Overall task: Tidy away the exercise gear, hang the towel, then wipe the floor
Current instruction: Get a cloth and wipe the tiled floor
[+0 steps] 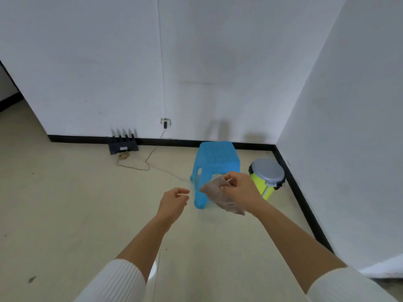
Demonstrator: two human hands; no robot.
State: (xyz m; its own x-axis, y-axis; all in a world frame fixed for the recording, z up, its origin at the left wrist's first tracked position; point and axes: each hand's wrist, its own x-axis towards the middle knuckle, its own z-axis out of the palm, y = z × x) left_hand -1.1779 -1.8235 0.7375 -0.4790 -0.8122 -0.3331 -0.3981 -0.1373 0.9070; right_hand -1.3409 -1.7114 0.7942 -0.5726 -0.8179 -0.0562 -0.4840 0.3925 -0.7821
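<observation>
A crumpled beige-brown cloth (220, 197) hangs in the air in front of me, gripped by my right hand (239, 187) at chest height over the pale floor (76, 203). The cloth droops below the fist, in front of a blue plastic stool (214, 159). My left hand (174, 200) is a short way left of the cloth, fingers curled loosely, holding nothing and not touching the cloth. Both forearms are bare, with white ribbed sleeves pushed up.
The blue stool stands near the room corner. A lime-green pedal bin with a grey lid (267, 177) sits right of it, by the right wall. A black router (123, 144) and its trailing cable (139, 165) lie by the back skirting. Small dark specks dot the floor.
</observation>
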